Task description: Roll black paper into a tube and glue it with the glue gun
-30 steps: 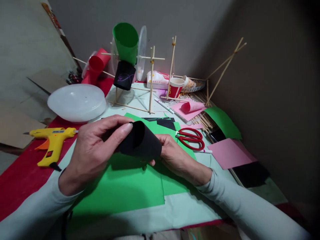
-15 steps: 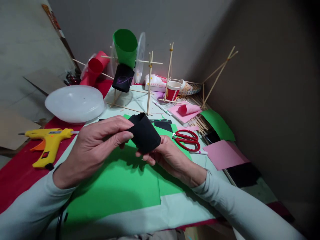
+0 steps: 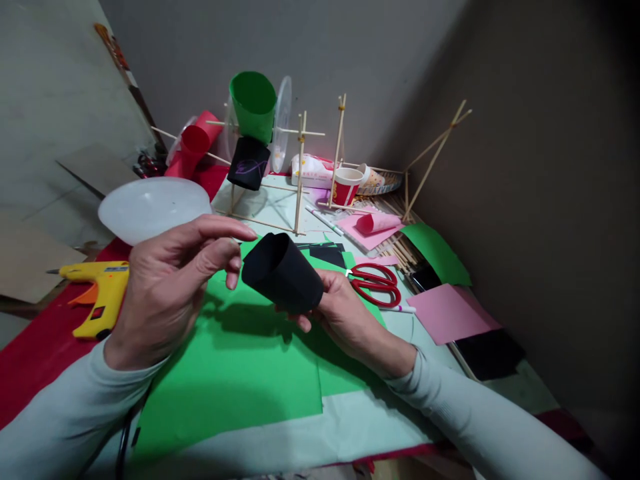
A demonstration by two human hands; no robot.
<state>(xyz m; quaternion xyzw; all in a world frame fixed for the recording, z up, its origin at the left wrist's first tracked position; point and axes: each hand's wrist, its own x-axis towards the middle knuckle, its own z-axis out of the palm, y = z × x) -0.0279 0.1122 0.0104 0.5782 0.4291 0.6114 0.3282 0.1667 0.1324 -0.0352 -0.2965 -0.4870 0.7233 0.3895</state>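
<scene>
Above the green sheets (image 3: 250, 387), our right hand (image 3: 350, 320) grips the black paper tube (image 3: 295, 280) near its lower end, its dark, hollow mouth tilted up leftward. Our left hand (image 3: 170, 287) hovers just beside that rim, fingers loosely parted. The yellow glue gun (image 3: 107, 287) bears a label too small for us to read. Farther off, we see an upright red-and-white cup (image 3: 345, 190), a tilted speckled cup (image 3: 373, 179) beside it, and a printed pack (image 3: 313, 170), its lettering illegible.
</scene>
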